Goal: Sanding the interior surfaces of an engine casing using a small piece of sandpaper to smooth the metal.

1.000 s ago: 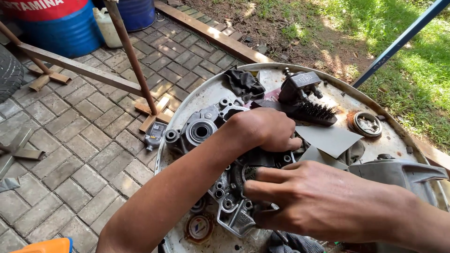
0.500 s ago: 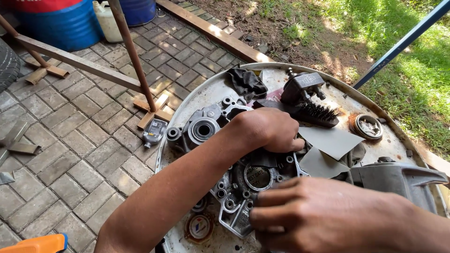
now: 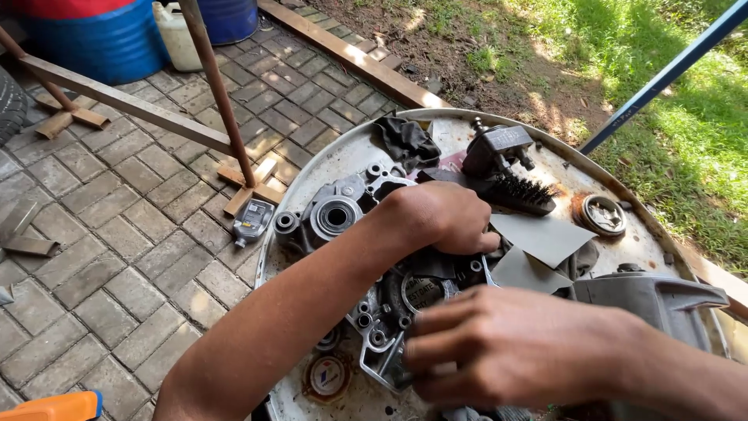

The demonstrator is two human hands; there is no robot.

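A grey metal engine case (image 3: pixel 389 312) lies on the round white drum lid (image 3: pixel 327 160). My left hand (image 3: pixel 440 218) reaches in from the lower left and curls over the case's far part, gripping it. At the near edge of the case, my right hand (image 3: pixel 506 351) comes in from the right with its fingers closed on the rim. What lies under either palm is hidden. A second case half (image 3: pixel 335 214) with a round bearing hole sits just left of my left hand.
On the lid are grey sandpaper sheets (image 3: pixel 545 234), a black wire brush (image 3: pixel 518 191), a black rag (image 3: pixel 405 140), a rusty round part (image 3: pixel 600 214) and a grey plastic cover (image 3: pixel 654 300). A small bottle (image 3: pixel 253 221), a wooden stand (image 3: pixel 249 179) and blue drums (image 3: pixel 109 43) stand on the paving.
My right hand has moved left and nearer, down onto the near edge of the case. My left hand has stayed on the case.
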